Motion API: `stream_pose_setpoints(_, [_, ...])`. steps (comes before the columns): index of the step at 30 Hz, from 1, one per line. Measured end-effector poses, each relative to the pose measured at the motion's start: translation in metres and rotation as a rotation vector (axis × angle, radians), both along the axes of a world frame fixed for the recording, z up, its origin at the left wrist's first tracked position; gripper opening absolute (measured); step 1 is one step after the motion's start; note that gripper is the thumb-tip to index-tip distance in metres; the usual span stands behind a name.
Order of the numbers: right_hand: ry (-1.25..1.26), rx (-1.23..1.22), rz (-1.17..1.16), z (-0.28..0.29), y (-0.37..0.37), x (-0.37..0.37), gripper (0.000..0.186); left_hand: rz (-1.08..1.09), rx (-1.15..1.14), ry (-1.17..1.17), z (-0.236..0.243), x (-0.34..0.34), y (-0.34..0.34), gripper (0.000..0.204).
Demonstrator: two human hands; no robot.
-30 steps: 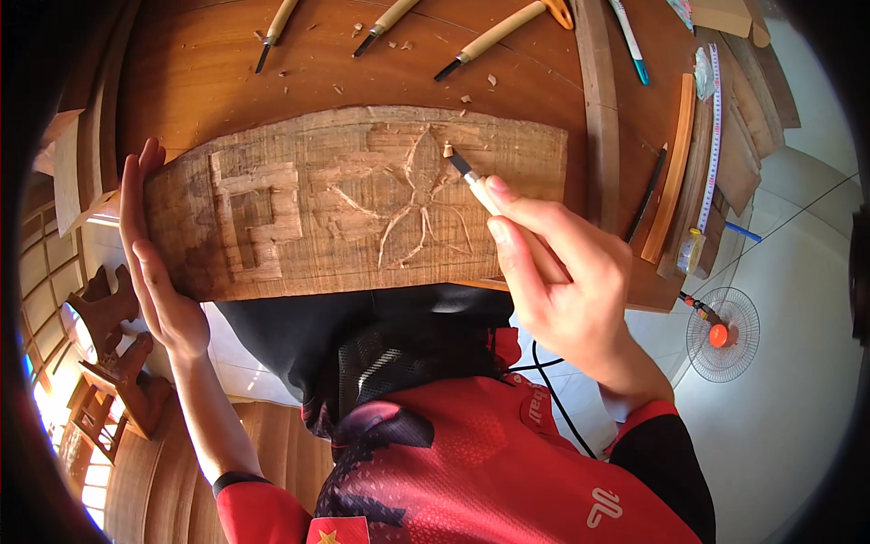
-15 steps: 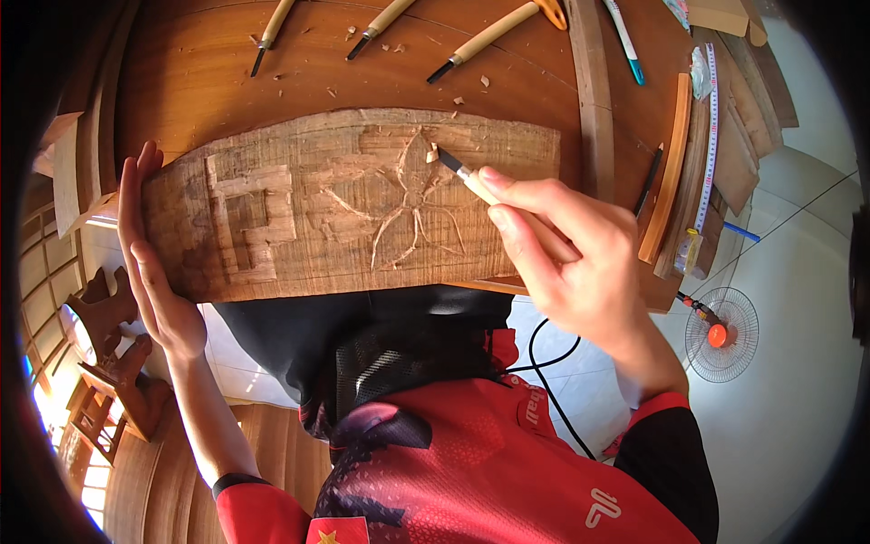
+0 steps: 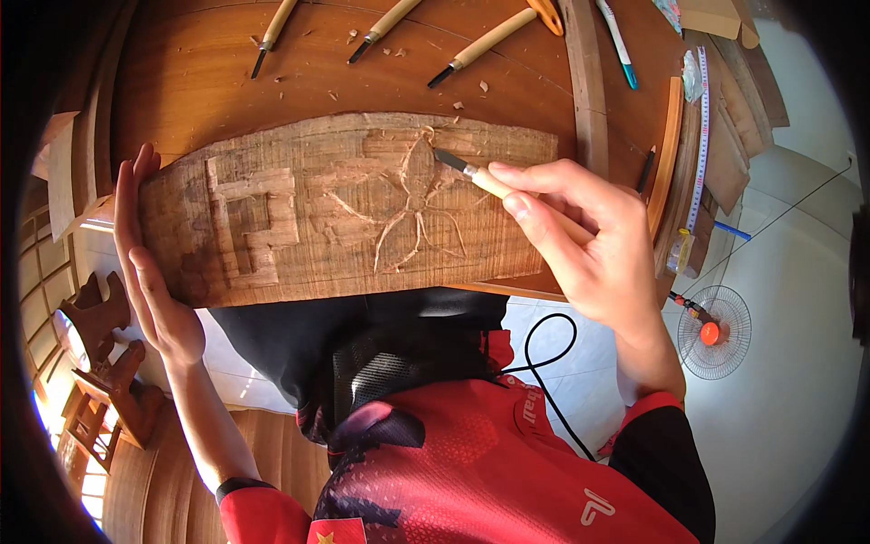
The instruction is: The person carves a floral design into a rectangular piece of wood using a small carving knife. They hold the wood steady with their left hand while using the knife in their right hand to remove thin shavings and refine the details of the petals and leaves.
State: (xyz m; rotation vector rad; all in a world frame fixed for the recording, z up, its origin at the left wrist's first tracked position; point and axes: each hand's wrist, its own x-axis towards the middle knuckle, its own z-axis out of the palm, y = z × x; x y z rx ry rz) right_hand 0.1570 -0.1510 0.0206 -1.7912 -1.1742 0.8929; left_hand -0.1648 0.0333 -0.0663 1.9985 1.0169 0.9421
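A curved brown wooden board (image 3: 335,258) lies across the near edge of the table, with a flower outline and a block-shaped recess cut into its face. My left hand (image 3: 156,272) rests flat against the board's left end, fingers stretched out. In my right hand (image 3: 584,231) is a wood chisel (image 3: 487,179) with a pale wooden handle, gripped between thumb and fingers. Its dark blade points left, by the right side of the flower's top petal. A curled wood shaving (image 3: 428,132) sits at that petal's tip. Whether the blade touches the wood, I cannot tell.
Several more chisels (image 3: 480,50) lie beyond the board among loose chips. A wooden strip (image 3: 587,91) and a white-and-teal pen (image 3: 619,45) are at the right. Further right are a measuring tape (image 3: 699,136), stacked wood pieces (image 3: 728,136) and a fan (image 3: 713,333) on the floor.
The chisel and my right hand have shifted slightly right. A chip that was at the blade is gone from there, and a curled shaving now shows at the petal's tip. My left hand stays put.
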Motion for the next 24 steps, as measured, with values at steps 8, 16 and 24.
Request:
stream_pose_setpoints(8, [-0.538, 0.172, 0.202, 0.003, 0.006, 0.011, 0.028, 0.012, -0.01, -0.009, 0.001, 0.001, -0.001, 0.08])
stream_pose_setpoints(16, [-0.406, 0.163, 0.192, 0.002, 0.008, 0.01, 0.028, 0.002, -0.017, -0.018, -0.001, 0.0, -0.001, 0.078])
stream_pose_setpoints(24, [-0.254, 0.036, 0.123, 0.009, 0.004, 0.014, 0.022, 0.008, -0.026, -0.013, 0.0, 0.002, 0.0, 0.079])
